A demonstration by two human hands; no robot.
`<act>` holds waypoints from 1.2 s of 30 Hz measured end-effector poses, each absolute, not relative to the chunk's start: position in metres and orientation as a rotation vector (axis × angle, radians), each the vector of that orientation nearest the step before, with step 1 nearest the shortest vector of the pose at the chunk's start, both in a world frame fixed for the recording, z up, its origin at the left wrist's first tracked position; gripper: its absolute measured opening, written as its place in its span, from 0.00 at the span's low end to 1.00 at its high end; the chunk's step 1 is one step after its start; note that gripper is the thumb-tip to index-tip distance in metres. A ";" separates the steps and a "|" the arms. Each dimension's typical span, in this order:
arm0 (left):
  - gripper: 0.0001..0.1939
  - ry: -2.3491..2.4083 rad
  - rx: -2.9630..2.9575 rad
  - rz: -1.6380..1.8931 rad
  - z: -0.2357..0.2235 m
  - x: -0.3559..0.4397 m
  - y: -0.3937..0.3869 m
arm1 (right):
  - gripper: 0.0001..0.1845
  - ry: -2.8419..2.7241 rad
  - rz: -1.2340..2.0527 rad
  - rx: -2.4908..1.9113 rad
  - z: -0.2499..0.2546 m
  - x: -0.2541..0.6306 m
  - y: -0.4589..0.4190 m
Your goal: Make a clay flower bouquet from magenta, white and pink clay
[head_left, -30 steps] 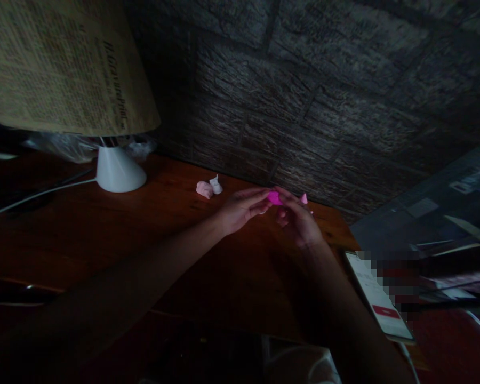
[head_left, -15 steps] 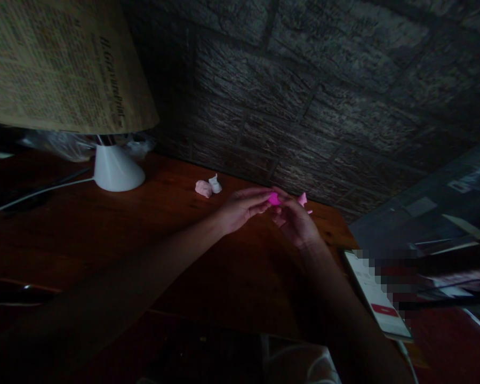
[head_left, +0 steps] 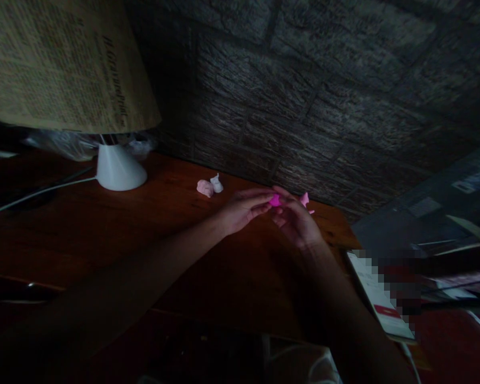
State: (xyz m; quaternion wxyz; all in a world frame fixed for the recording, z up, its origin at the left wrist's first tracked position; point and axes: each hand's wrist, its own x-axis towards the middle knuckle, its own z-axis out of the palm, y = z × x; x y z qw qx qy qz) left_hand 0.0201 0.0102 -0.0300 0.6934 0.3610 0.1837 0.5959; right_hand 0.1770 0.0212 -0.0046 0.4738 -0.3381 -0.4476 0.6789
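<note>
Magenta and likely soft, light and easily dented, the small lump (head_left: 274,200) is pinched between the left hand (head_left: 240,211) and right hand (head_left: 299,220) over the tabletop (head_left: 164,208), best taken gently by its edges.

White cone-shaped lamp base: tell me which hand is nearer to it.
Left. The left hand is right of the white cone-shaped lamp base; the right hand is farther right, beyond the small bright-pink lump between them.

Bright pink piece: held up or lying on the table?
Held: the bright pink piece shows pinched between the left hand and the right hand.
</note>
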 end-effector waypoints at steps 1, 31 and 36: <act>0.10 0.403 0.803 1.331 -0.029 0.020 0.010 | 0.18 -1.097 1.663 -0.821 -0.004 0.177 0.021; 0.11 0.638 0.807 1.446 -0.030 0.021 0.010 | 0.22 -2.124 -0.003 -0.764 -0.001 0.173 0.005; 0.07 0.661 0.747 1.460 -0.027 0.020 0.010 | 0.17 -1.707 0.249 -0.966 -0.008 0.181 0.017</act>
